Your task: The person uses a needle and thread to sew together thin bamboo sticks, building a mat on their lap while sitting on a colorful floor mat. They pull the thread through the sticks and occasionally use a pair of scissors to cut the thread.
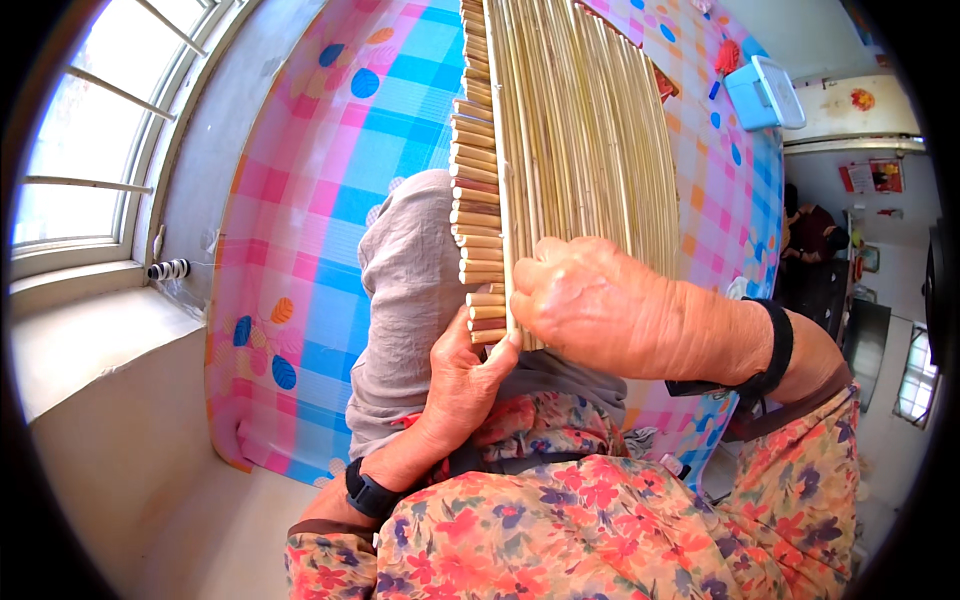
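Observation:
A mat of thin bamboo slats (570,150) stands on edge in front of me, partly folded or rolled. My right hand (600,305) grips its lower edge, fingers curled around the slats. My left hand (460,385) comes up from below and touches the bottom slat ends with thumb and fingers. Both wrists wear black bands. A grey cloth (410,290) lies bunched just left of the mat, behind my left hand.
A bed with a pink and blue checked sheet (310,230) fills the middle. A window (90,140) and pale sill (90,340) lie at left. A light blue box (762,92) sits at the far right. Another person (810,232) stands in a doorway.

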The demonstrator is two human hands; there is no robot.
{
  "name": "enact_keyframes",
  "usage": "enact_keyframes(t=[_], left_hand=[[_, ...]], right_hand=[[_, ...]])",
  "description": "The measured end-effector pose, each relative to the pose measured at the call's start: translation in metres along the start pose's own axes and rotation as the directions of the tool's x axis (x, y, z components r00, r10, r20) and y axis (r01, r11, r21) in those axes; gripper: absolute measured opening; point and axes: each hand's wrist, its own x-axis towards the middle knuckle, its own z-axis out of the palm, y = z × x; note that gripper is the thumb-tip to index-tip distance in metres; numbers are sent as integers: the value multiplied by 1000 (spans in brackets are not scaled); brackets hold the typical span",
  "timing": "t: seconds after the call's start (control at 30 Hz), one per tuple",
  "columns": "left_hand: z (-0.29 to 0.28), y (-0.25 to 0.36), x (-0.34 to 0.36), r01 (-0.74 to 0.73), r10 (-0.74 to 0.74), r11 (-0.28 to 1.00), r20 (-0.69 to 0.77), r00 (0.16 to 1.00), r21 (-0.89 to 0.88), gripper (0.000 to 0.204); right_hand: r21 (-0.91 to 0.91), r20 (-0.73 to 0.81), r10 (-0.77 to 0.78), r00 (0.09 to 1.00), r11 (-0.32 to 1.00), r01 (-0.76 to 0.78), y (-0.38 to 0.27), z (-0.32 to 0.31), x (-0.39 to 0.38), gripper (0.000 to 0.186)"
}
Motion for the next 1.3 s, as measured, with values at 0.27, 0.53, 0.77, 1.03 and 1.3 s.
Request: enact_keyframes(t=[0.27, 0.53, 0.77, 1.03, 1.3], left_hand=[[-1, 0, 5, -19, 19, 999, 3, 1000, -31, 22], [-7, 13, 18, -57, 56, 998, -37, 998, -24, 26], [-8, 38, 32, -166, 168, 984, -27, 985, 70, 28], [39, 144, 37, -423, 379, 802, 188, 906, 423, 29], [143, 218, 24, -677, 412, 535, 544, 731, 505, 28]], right_hand=[[-34, 67, -14, 998, 999, 16, -5, -1, 9, 13], [284, -252, 268, 930, 939, -194, 20, -26, -13, 22], [516, -353, 559, 750, 785, -342, 46, 47, -44, 34], [982, -44, 857, 513, 131, -136, 63, -28, -51, 65], [997, -57, 913, 405, 29, 74, 36, -100, -119, 73]])
